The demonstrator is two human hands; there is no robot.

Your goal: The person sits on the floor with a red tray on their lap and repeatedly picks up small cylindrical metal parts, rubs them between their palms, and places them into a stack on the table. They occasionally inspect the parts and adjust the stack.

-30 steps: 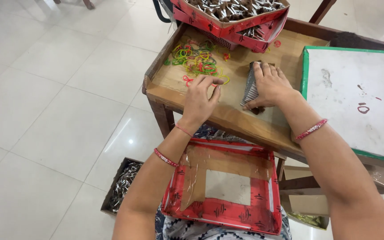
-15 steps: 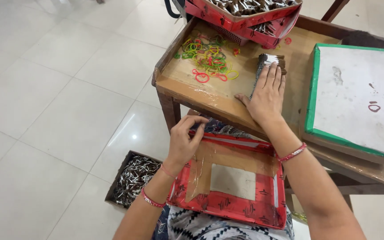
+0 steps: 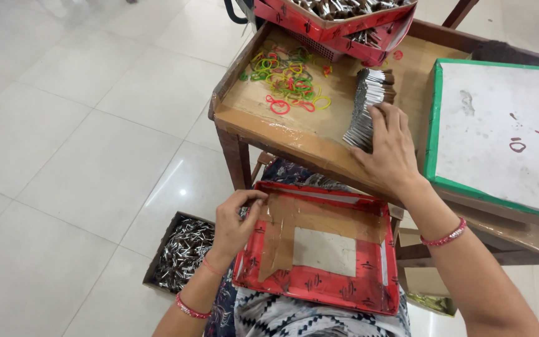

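white floor tiles [image 3: 63, 125] fill the room under a low wooden work table [image 3: 294, 140] with a raised rim.

the right hand [image 3: 389, 150] lies flat on the table. its fingers are spread open and press on the near end of a long row of thin silver sticks [image 3: 367, 107]. it pushes on the row and does not pinch it. the row runs from the hand up toward 12 o'clock.

the left hand [image 3: 235, 221] is down by the lap. its thumb and fingers are pinched together at the far left corner of a flat red tray [image 3: 319, 249]. if something tiny is in the pinch, i cannot tell. the tray rests on the lap, and its brown and grey floor is bare.

at 10 o'clock from the right hand is a loose pile of rubber bands [image 3: 285, 78] in green, yellow, red and pink. at 12 o'clock is a red box [image 3: 338, 22] heaped with more silver sticks. at 3 o'clock is a white board with a green edge [image 3: 500, 131]. on the floor, at 7 o'clock from the left hand, sits a small brown box [image 3: 179, 253] full of silver sticks.

i think the work is only partly done. one row is lined up, but no band goes around it yet. lots of loose sticks wait in both boxes, and the lap tray holds nothing.
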